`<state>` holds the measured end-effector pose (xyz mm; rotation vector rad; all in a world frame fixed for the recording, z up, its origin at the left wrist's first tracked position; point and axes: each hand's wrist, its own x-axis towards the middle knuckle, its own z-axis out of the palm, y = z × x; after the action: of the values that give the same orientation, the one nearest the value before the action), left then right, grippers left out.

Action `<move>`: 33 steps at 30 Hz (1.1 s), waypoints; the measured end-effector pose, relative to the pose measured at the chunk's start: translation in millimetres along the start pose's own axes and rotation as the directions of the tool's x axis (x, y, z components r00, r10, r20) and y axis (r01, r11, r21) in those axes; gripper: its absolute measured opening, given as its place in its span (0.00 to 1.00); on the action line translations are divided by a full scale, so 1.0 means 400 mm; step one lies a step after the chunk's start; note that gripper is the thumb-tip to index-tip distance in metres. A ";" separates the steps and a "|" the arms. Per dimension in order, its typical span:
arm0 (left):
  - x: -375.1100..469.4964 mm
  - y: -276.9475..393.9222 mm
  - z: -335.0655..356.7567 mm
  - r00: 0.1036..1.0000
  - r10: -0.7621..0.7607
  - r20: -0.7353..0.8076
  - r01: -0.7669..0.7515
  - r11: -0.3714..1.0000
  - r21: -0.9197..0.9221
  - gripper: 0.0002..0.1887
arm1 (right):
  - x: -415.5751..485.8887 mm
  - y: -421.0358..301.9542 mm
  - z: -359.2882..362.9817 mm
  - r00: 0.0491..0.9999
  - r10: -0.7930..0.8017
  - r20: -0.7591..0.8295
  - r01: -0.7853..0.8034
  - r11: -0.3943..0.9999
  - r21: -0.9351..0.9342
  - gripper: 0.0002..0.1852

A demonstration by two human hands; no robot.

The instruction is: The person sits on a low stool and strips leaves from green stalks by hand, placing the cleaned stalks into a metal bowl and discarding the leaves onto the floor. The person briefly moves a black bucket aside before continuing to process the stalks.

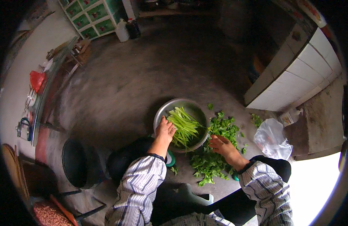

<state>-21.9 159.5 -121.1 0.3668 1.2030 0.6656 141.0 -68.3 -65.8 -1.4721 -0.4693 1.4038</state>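
A round metal basin (181,101) sits on the floor before me. Green stalks, probably celery (183,124), lie in a loose bundle inside it. My left hand (165,131) is over the basin's left side, palm turned towards the stalks and fingers apart. It holds nothing; whether its fingertips touch the stalks I cannot tell. To the basin's right, a pile of leafy green tops (224,127) spreads on the floor. Above that pile my right hand (223,147) hangs with loosely bent, parted fingers and nothing in its grasp.
A clear plastic bag (272,138) and a white pump bottle (289,117) stand by a white-tiled structure (298,82) on the right. A dark bucket (80,163) is at my left. Along the left wall runs a table (53,76) with a red bag (37,81).
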 end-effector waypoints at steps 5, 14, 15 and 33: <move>-0.155 0.087 0.019 0.947 0.149 0.283 -0.096 0.976 -0.195 0.26 | 0.000 0.117 -0.085 0.996 -0.076 0.047 0.072 0.994 0.078 0.25; -0.326 0.093 -0.421 0.742 0.624 -0.246 -0.664 0.633 -0.397 0.31 | 0.093 0.098 -0.172 0.950 -0.216 0.225 0.214 0.976 0.032 0.26; -0.312 0.080 -0.519 0.762 0.500 -0.412 -0.642 0.668 -0.376 0.33 | 0.100 0.104 -0.168 0.953 -0.196 0.229 0.200 0.980 0.007 0.26; -0.199 0.181 -1.257 0.683 0.721 -0.118 -0.203 0.343 0.917 0.17 | 0.083 0.394 -0.249 0.969 0.178 0.170 -0.207 0.963 0.173 0.19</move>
<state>-530.1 121.3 -187.8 1.5783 1.9630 0.6375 184.6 -145.5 -233.0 -1.2872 -0.2826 1.6769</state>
